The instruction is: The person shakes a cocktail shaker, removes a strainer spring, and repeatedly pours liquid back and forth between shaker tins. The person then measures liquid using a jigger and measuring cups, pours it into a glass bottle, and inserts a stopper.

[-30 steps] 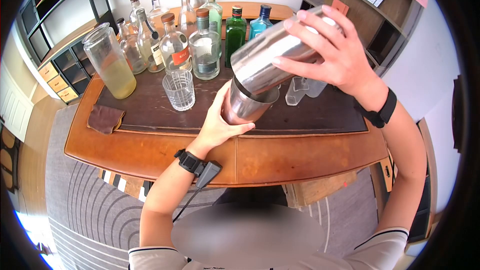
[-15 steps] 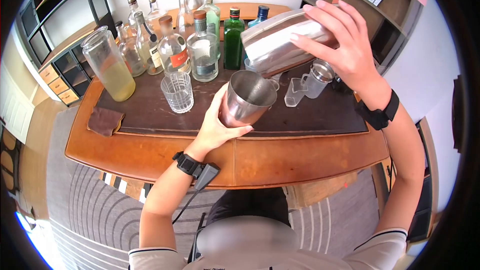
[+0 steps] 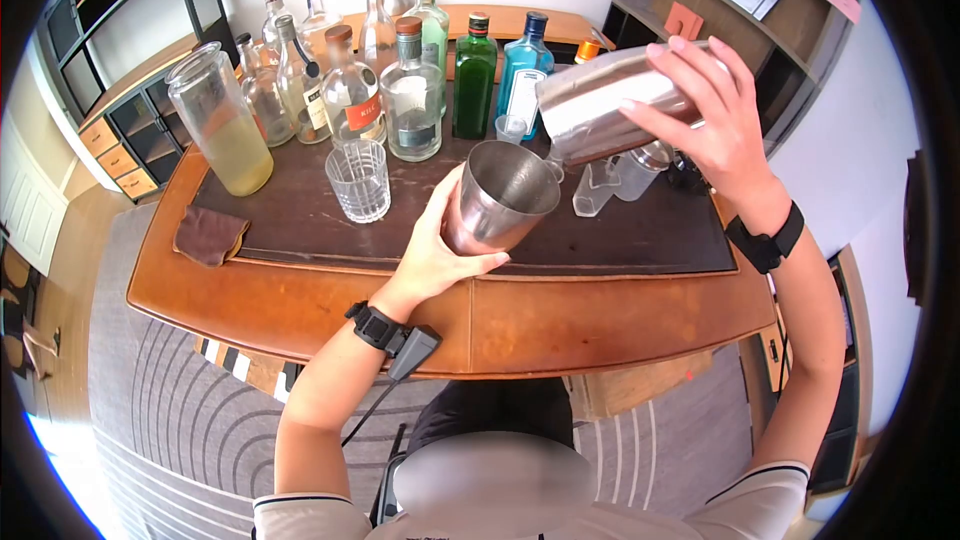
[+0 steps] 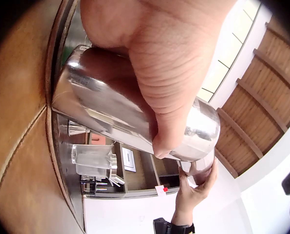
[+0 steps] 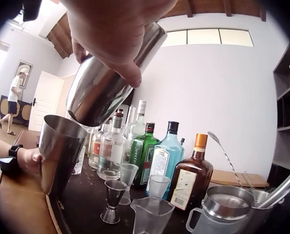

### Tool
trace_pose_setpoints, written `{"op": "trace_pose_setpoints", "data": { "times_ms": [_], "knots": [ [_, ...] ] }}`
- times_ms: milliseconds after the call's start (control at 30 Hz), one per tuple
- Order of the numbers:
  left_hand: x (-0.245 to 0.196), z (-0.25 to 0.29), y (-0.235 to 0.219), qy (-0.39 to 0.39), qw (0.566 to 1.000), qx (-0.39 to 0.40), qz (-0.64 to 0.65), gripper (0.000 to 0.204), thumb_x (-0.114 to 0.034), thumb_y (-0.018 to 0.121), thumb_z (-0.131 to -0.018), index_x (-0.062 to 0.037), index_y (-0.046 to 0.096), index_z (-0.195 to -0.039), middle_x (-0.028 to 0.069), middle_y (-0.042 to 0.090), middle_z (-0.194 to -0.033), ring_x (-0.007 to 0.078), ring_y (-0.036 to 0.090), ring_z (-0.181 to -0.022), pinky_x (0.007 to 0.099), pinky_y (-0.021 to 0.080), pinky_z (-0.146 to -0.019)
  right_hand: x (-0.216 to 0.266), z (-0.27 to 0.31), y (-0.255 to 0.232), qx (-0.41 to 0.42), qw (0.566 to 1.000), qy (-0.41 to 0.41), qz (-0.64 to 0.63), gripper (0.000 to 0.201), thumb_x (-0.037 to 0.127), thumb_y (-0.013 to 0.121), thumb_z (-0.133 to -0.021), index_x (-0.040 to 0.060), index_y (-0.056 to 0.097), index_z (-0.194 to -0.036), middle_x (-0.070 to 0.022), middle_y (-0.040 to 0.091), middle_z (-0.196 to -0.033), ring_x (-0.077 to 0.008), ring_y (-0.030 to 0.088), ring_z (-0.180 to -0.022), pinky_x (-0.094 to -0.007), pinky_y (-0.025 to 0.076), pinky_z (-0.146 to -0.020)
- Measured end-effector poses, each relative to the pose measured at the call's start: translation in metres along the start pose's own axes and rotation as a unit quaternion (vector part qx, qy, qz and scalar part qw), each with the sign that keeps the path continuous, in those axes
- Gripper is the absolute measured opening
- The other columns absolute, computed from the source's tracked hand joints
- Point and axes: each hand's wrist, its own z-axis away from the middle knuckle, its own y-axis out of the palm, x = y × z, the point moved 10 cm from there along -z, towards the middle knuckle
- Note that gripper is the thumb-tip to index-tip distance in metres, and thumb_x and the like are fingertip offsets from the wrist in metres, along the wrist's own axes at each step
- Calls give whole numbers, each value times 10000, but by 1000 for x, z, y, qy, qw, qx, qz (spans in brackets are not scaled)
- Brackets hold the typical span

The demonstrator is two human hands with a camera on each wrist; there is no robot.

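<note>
My left hand (image 3: 436, 246) grips an open steel shaker cup (image 3: 505, 198), tilted a little, its mouth facing up and right. Above and to the right, my right hand (image 3: 706, 120) holds a second steel cup (image 3: 620, 105) nearly on its side, mouth toward the lower left. In the right wrist view that upper cup (image 5: 98, 90) hangs mouth-down over the rim of the lower cup (image 5: 61, 153); the head view shows them apart. No liquid shows between them. My left thumb presses the lower cup's side (image 4: 115, 107) in the left wrist view.
Left of the cups stand a cut glass (image 3: 359, 183) and a tall pitcher (image 3: 230, 130) of yellowish liquid. Several bottles line the back, including a green one (image 3: 474, 80). A brown cloth (image 3: 210, 236) lies front left. Small measuring cups, a jigger (image 5: 113, 200) and a strainer (image 5: 227, 201) stand on the right.
The two cups, together a second ago, have come apart. My right hand has moved its cup up and right, tipping it nearer level; my left hand has stayed nearly in place.
</note>
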Motion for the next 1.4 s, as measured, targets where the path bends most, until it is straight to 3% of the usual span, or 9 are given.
{"op": "trace_pose_setpoints", "data": {
  "times_ms": [167, 400, 667, 900, 1100, 1200, 1300, 1367, 1400],
  "knots": [
    [2, 1, -1, -6, 1000, -5, 1, 1097, -81, 928, -674, -7, 275, -1553, 140, 417, -1519, 236, 391, -1419, 389, 311, -1186, 5, -14, 1, -2, 997, 67, -47, 465, 129, 657, -787, 355, 702, -1191, -50, 609, -1336, -260, 577, -1224, -483, 427, -1073],
    [0, 1, 0, -5, 1000, -5, 6, 1093, -75, 930, -667, -11, 285, -1548, 143, 418, -1519, 236, 396, -1415, 392, 314, -1185, 32, -8, 13, 11, 998, -6, -69, 494, 114, 664, -791, 386, 693, -1202, -44, 608, -1313, -253, 584, -1205, -479, 455, -1072],
    [-1, 2, -1, -9, 1000, -7, 5, 1087, -60, 925, -665, -17, 288, -1545, 143, 415, -1522, 238, 394, -1417, 393, 322, -1182, 7, -3, 10, -19, 995, 67, -74, 457, 129, 665, -799, 359, 714, -1191, -58, 605, -1350, -261, 578, -1228, -500, 430, -1087],
    [-3, 1, 1, 2, 1000, -5, 9, 1084, -56, 923, -669, -16, 287, -1545, 143, 414, -1524, 235, 392, -1418, 394, 324, -1181, 34, 0, 15, 2, 998, 26, -61, 486, 119, 664, -802, 399, 699, -1198, -39, 602, -1324, -248, 566, -1243, -497, 433, -1097],
    [-1, 3, -5, -1, 1000, -17, -5, 1090, -68, 931, -666, -26, 286, -1544, 150, 424, -1511, 246, 399, -1414, 396, 328, -1179, 5, 48, 12, 13, 996, 82, -40, 543, 76, 720, -750, 290, 696, -1248, -87, 571, -1410, -305, 544, -1291, -549, 392, -1114],
    [-1, 3, -6, 3, 1000, -19, -10, 1092, -70, 934, -663, -32, 287, -1542, 153, 426, -1505, 255, 400, -1413, 400, 334, -1176, -14, 91, 21, -5, 901, 366, -235, 836, -58, 824, -565, 119, 619, -1357, -126, 553, -1425, -351, 534, -1302, -458, 405, -1124],
    [-1, 3, -7, 11, 1000, -20, -14, 1093, -65, 934, -658, -34, 288, -1539, 151, 428, -1501, 258, 404, -1409, 405, 341, -1171, 19, 123, 33, -33, 771, 509, -381, 862, -100, 813, -690, 39, 464, -1467, -135, 521, -1436, -265, 509, -1326, -400, 461, -1084],
    [-7, 4, -9, 23, 999, -26, -32, 1090, -55, 931, -656, -34, 290, -1537, 148, 433, -1495, 256, 410, -1402, 405, 347, -1166, 57, 140, 46, -120, 578, 578, -564, 938, -113, 795, -736, 17, 315, -1531, -129, 453, -1479, -250, 502, -1322, -385, 517, -1027],
    [-11, 4, -10, 10, 999, -34, -28, 1092, -45, 930, -644, -33, 296, -1534, 147, 438, -1490, 255, 418, -1398, 406, 349, -1164, 77, 144, 50, -107, 518, 596, -604, 984, -136, 778, -745, 21, 238, -1552, -126, 404, -1508, -257, 514, -1313, -378, 550, -987]
  ]
}}
